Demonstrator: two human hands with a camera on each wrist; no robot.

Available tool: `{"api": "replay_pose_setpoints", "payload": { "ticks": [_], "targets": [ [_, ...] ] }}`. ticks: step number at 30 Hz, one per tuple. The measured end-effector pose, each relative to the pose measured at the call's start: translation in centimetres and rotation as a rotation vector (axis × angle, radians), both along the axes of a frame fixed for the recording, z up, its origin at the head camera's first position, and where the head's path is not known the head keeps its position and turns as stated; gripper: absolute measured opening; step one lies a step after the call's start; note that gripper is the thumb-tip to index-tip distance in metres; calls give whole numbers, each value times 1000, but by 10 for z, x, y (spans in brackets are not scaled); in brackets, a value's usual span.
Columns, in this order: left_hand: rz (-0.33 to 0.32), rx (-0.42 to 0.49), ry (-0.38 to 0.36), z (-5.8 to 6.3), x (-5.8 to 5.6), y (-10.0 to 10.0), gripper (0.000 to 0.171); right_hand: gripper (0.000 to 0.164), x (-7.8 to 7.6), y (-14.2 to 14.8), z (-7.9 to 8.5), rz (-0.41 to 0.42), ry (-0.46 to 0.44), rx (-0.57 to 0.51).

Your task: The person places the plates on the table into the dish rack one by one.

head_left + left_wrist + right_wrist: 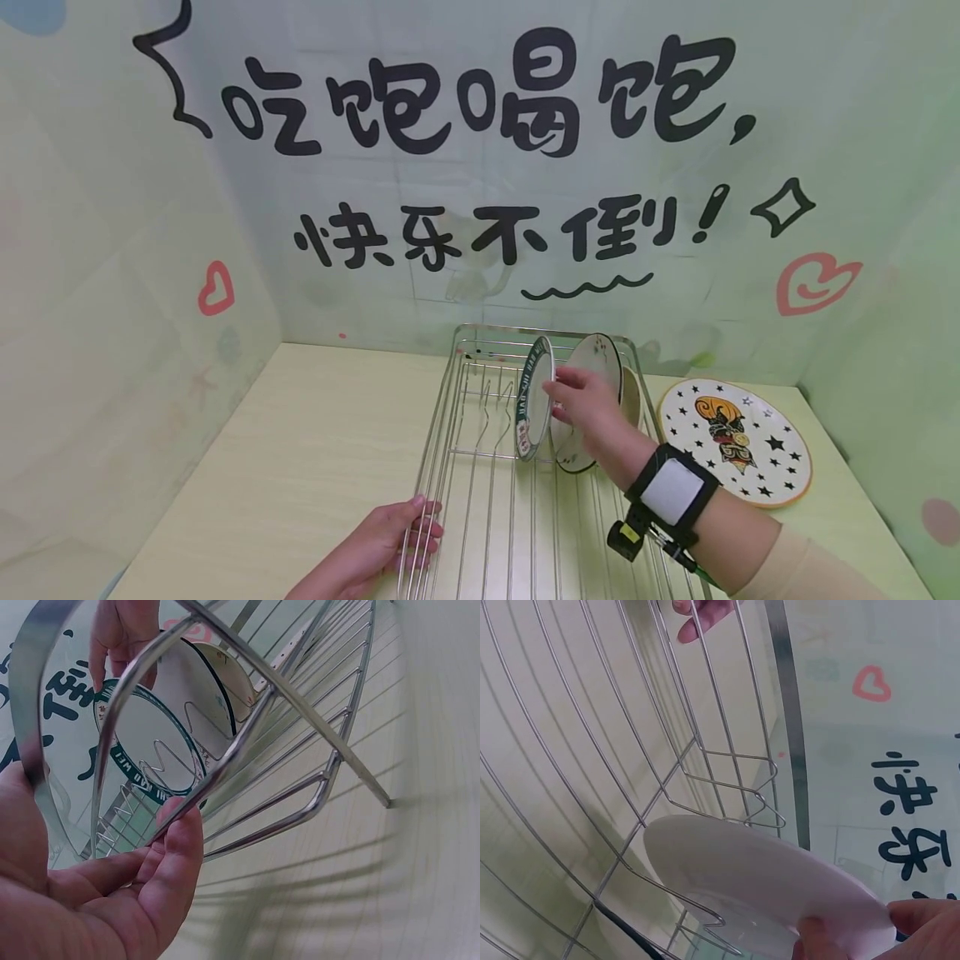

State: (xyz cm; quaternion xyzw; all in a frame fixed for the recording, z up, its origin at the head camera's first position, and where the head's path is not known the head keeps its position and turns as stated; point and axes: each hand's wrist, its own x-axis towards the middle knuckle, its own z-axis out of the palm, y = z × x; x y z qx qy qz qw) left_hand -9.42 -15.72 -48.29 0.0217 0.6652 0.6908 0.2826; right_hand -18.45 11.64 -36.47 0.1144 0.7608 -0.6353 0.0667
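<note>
Left hand (378, 537), head-view 7 o'clock: fingers curled round left rail of wire dish rack (300, 712). Right hand (596, 404), 4 o'clock: narrow pinch on right edge of green-rimmed lettered plate (536, 400), tilted on edge within rack; seating unclear. Star-print oval mat (750, 437): beside rack, 3 o'clock from plate. Floral plate (600, 358): on edge, 2 o'clock. Beige plate (632, 396): behind floral plate. Lettered wall (465, 179): 12 o'clock.

Staged-looking booth: printed walls (480, 179), pale tabletop (315, 442), dish rack (525, 327).
</note>
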Motion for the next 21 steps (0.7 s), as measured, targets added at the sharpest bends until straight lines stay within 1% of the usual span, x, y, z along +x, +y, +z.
{"api": "replay_pose_setpoints", "payload": {
  "ticks": [7,11,14,21],
  "targets": [
    [5,-4,-8,-1,-1,1,64,40,4,0,-7,-3,10,-32],
    [8,-2,-13,-2,-1,2,64,42,8,1,-11,-13,20,-25],
    [10,3,-16,-2,-1,3,64,44,11,3,-11,-27,15,-20],
    [9,-4,-5,-1,-1,2,65,52,17,3,-10,15,24,-7]
  ]
}}
